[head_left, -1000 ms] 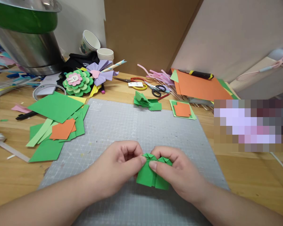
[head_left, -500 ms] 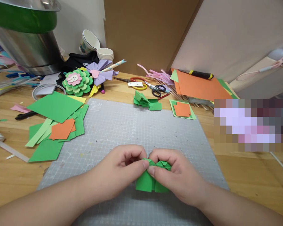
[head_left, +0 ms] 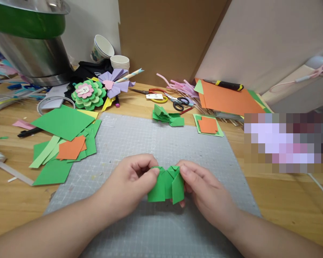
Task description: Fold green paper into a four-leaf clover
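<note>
Between both hands is a folded green paper piece (head_left: 165, 186), pleated at its top edge and with flaps hanging below, over the grey cutting mat (head_left: 118, 139). My left hand (head_left: 136, 182) pinches its upper left corner between thumb and bent forefinger. At the upper right corner, my right hand (head_left: 201, 186) grips it with the thumb in front; its other fingers are partly hidden behind the paper. More folded green paper pieces (head_left: 167, 116) lie at the mat's far edge.
Green sheets (head_left: 63, 122) and orange paper pieces (head_left: 71, 147) overlap the mat's left side. Behind it lie scissors (head_left: 179, 102), a layered paper flower (head_left: 88, 94) and pink sticks (head_left: 181, 87). A small paper stack (head_left: 208, 124) sits at the far right corner, near orange sheets (head_left: 231, 100).
Both hands have moved slightly up and away from me with the green paper. My right hand has shifted from its middle to the right edge, uncovering more of the folds.
</note>
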The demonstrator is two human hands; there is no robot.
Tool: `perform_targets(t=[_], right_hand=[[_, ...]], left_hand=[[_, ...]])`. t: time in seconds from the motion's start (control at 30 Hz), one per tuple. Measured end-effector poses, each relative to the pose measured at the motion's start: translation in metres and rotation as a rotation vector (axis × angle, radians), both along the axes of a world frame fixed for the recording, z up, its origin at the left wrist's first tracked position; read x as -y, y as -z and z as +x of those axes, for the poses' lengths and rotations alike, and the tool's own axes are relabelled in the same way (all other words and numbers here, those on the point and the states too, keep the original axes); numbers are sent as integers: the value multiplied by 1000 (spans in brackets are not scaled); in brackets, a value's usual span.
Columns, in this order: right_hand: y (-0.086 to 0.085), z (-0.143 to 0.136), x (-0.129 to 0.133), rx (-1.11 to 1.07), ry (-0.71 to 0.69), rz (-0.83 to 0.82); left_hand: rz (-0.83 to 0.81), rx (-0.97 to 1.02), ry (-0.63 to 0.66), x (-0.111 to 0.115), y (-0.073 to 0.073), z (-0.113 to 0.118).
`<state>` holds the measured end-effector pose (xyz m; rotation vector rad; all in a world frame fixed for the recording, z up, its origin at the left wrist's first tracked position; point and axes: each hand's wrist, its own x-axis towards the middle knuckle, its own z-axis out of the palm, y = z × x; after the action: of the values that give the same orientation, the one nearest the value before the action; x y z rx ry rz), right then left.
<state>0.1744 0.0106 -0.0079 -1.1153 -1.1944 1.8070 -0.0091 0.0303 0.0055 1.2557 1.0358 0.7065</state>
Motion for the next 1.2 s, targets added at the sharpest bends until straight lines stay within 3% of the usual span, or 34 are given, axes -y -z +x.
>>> perform_targets(t=[0.37,0.47,0.53,0.67,0.77,0.83,0.9,0.97,1.03,1.1,1.2], right_hand=[[-10,-3,3,311,61,419],[-10,-2,0,348,73,452],[-7,-1,-4,335,79,355],[1,0,-12,119,147,-16],[2,-1,-14,-62,190,-176],[1,-1,-13,-129,153,-268],[1,0,-13,-142,31,-375],[3,1,-14,-125,-91,-439],[5,2,-15,-110,-112,-419],[6,3,-15,-109,-62,-306],[3,2,-14,-76,-52,-123]], left_hand=[[1,55,-5,9,-4,4],[26,38,-8,8,-3,4],[45,12,-12,6,-1,4],[114,42,-99,5,7,1],[314,-42,-115,5,8,-2],[458,-127,-67,3,6,-3],[485,-130,-41,0,4,-3],[353,-51,-70,-3,2,-2],[125,62,-131,-6,1,-2],[-81,161,-143,-7,2,-2],[-203,206,-68,-7,3,-2]])
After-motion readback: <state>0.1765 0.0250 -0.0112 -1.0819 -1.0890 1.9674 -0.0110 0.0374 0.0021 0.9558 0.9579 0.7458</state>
